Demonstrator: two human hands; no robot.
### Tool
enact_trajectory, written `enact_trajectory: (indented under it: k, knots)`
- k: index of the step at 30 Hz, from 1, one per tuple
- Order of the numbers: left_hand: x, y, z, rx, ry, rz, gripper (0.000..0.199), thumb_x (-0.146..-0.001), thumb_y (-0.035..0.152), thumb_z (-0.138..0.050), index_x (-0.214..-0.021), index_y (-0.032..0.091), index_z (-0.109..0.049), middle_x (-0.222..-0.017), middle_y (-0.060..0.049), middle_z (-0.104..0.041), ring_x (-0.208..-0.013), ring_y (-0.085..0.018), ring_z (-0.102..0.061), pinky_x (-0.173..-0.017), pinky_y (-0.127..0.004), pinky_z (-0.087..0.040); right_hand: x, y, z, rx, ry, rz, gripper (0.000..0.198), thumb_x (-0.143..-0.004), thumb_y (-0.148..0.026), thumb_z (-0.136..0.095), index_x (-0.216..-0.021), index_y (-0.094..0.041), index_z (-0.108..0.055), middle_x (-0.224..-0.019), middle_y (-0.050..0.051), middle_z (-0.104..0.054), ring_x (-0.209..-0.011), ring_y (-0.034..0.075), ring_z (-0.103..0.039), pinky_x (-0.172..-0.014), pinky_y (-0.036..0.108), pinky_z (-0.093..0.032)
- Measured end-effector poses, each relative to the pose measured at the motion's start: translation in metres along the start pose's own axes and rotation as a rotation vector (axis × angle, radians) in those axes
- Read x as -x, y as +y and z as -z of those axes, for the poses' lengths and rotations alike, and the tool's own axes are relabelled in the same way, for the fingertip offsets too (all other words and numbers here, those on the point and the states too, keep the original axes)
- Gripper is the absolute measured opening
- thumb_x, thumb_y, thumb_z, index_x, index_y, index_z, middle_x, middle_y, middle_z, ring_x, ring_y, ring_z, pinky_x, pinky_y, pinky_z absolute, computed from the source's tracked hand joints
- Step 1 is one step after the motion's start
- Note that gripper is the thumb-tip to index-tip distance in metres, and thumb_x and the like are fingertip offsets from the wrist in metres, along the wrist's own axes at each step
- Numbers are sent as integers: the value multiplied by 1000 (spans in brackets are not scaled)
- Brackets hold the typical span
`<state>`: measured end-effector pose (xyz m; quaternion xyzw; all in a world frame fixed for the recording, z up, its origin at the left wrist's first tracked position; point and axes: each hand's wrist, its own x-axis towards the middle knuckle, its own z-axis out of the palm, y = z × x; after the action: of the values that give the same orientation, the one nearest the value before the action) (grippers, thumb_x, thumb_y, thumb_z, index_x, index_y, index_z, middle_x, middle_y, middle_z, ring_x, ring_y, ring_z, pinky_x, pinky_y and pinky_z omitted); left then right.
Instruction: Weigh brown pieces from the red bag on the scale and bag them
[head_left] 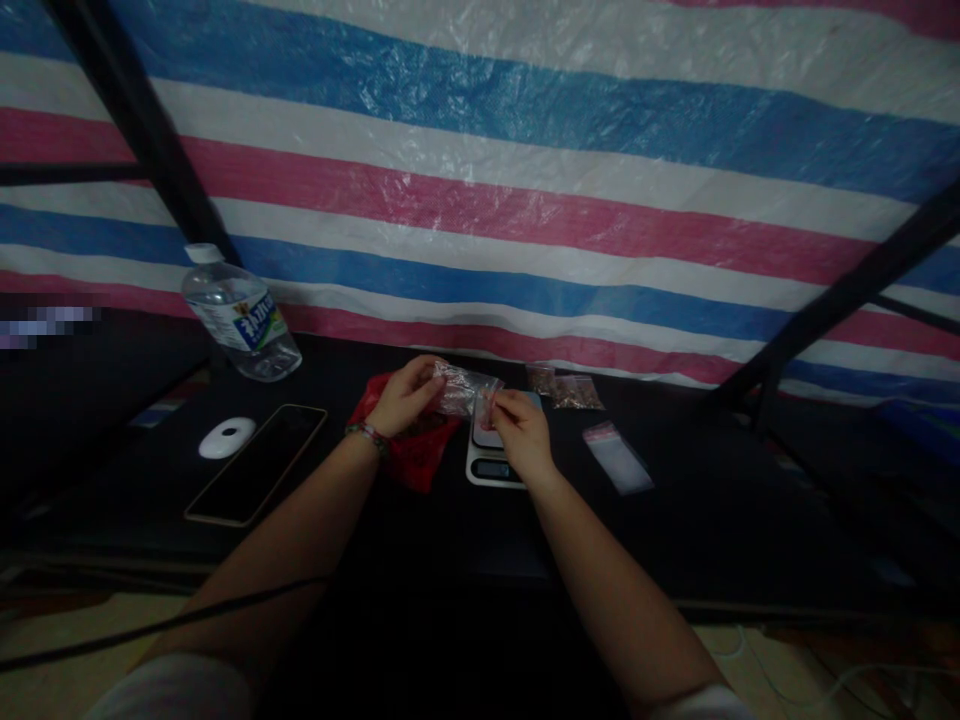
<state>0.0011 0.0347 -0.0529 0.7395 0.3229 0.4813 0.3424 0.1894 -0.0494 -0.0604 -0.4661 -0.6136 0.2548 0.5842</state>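
Observation:
My left hand (405, 398) closes its fingers on a crinkled clear plastic bag (459, 388), above an open red plastic bag (417, 458) whose dark contents barely show. With a pinch, my right hand (523, 430) grips a small clear zip bag (486, 408) with a reddish edge. It is held over a white digital scale (486, 470), partly covering the scale's plate. Whether the two clear pieces touch or overlap, I cannot tell. Behind the scale lie small filled zip bags (576, 392) with brownish bits inside. A flat zip bag (619, 458) with a red strip rests to the right.
On the black tabletop (720, 520) at left are a phone (259, 465), a white rounded case (226, 437) and a large clear bottle (244, 318). A striped plastic sheet (480, 200) hangs behind. Black metal posts (150, 130) slant at both sides.

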Motion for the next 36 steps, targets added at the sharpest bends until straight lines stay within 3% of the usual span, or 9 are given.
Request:
enact_trajectory:
  k: [3,6,8,11,14,16,21,32,36]
  knots:
    - [2,-6,-6,119,-68,55,44,-80,39,-60,-117,17,-51,-80,-1,-62,-67,-14,-59,-61,-25,-47,-1,5,1,-30,-17,-27,19,-82,-22,-56,-87,-24,-74,-80,2,-56,-69,14,-59,-62,28,-53]
    - [1,-11,-9,99,-16,53,48,-84,39,-56,-125,18,-45,-76,1,-60,-61,-12,-57,-58,-23,-46,-3,7,2,-65,-17,-32,19,-82,-24,-55,-86,-24,-74,-82,3,-53,-73,15,-58,-62,28,-54]
    - [0,-11,-7,-23,35,-11,46,-87,40,-50,-127,18,-45,-82,-2,-62,-69,-14,-59,-66,-27,-48,-4,9,3,-72,-24,-34,20,-82,-24,-55,-88,-24,-74,-82,3,-52,-72,14,-58,-61,28,-53]
    - [1,0,-1,-334,41,-222,57,-82,49,-54,-129,17,-47,-113,-12,-60,-104,-24,-57,-91,-41,-43,-5,11,3,-46,-60,-43,25,-81,-24,-56,-101,-23,-71,-79,2,-53,-67,14,-56,-58,27,-52]
    - [6,20,-1,-602,-110,-392,83,-65,61,-67,-134,20,-46,-136,-14,-48,-125,-34,-40,-107,-51,-25,-5,11,1,47,-89,-48,43,-76,-24,-64,-119,-24,-62,-80,1,-56,-64,13,-55,-58,27,-50]
    - [9,30,-4,-703,-211,-417,89,-60,64,-70,-136,24,-45,-143,-12,-43,-130,-38,-34,-109,-54,-16,-4,8,0,172,-115,-23,45,-72,-24,-68,-117,-23,-63,-82,1,-57,-67,14,-55,-62,29,-50]
    - [11,29,-11,-745,-355,-416,74,-66,48,-70,-133,26,-49,-134,-8,-54,-129,-34,-38,-110,-58,-5,-1,1,-2,376,-209,27,32,-70,-23,-71,-102,-19,-68,-85,3,-60,-71,15,-55,-67,29,-48]
    - [10,32,-9,-512,-406,-381,62,-66,45,-71,-119,16,-58,-112,-12,-63,-105,-32,-57,-97,-46,-39,1,1,-2,365,-288,97,26,-78,-25,-64,-103,-20,-66,-87,4,-62,-71,15,-55,-68,29,-46]
    - [9,25,-10,-544,-315,-315,66,-65,51,-72,-118,14,-57,-113,-13,-63,-103,-34,-59,-93,-47,-43,-8,-1,18,389,-138,126,23,-86,-24,-53,-104,-23,-68,-89,5,-63,-77,17,-57,-74,32,-48]
